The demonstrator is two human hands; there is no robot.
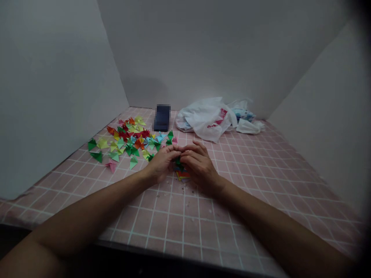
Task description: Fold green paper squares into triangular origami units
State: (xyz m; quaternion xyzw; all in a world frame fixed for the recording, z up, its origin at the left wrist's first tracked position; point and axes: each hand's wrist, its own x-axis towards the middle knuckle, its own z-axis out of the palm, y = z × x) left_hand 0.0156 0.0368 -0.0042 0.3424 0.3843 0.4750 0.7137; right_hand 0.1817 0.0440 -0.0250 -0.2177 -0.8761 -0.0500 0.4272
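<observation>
My left hand (pixel 164 162) and my right hand (pixel 200 163) meet near the middle of the table. Between them they pinch a small dark green folded paper (pixel 179 165), mostly covered by my fingers. Beneath it lies a small stack of coloured paper squares (pixel 183 177), with yellow, orange and blue edges showing. To the left of my hands spreads a pile of folded paper cranes (pixel 127 143) in red, yellow, green, blue and pink. A few green ones lie close to my left fingers.
A dark phone-like device (pixel 162 119), blurred out, stands behind the cranes. White plastic bags (pixel 208 116) lie crumpled at the back right. A pink checked cloth (pixel 174 227) covers the table, and pale walls (pixel 203 50) enclose it. Tiny bits (pixel 185 188) are scattered before my hands.
</observation>
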